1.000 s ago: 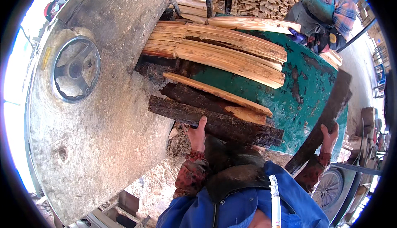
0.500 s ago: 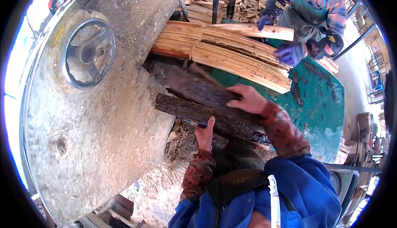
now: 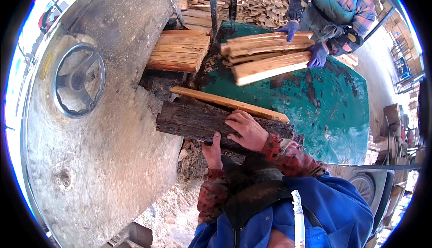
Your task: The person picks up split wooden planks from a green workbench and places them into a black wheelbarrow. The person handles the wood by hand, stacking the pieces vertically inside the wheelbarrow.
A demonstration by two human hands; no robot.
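Observation:
A dark, bark-faced board (image 3: 189, 118) lies across in front of me, with at least one more dark board against it. My left hand (image 3: 212, 152) is closed on its near edge, thumb up on the bark and the other fingers hidden underneath. On the bark face rests my right hand (image 3: 247, 131), fingers spread and slightly bent. Just beyond the dark boards is a narrow, pale strip of sawn wood (image 3: 234, 104), touched by neither hand.
A metal machine panel with a handwheel (image 3: 78, 80) fills the left side. Cut planks (image 3: 177, 50) lie beside it. Across the green table (image 3: 333, 113), a co-worker's purple-gloved hands (image 3: 317, 54) hold several pale planks (image 3: 270, 65). Stacked wood (image 3: 265, 5) stands behind.
The upper dark board has come down against the lower one, and my right hand now lies on it. The pale strip has come into view. The co-worker has pulled planks away from the stack.

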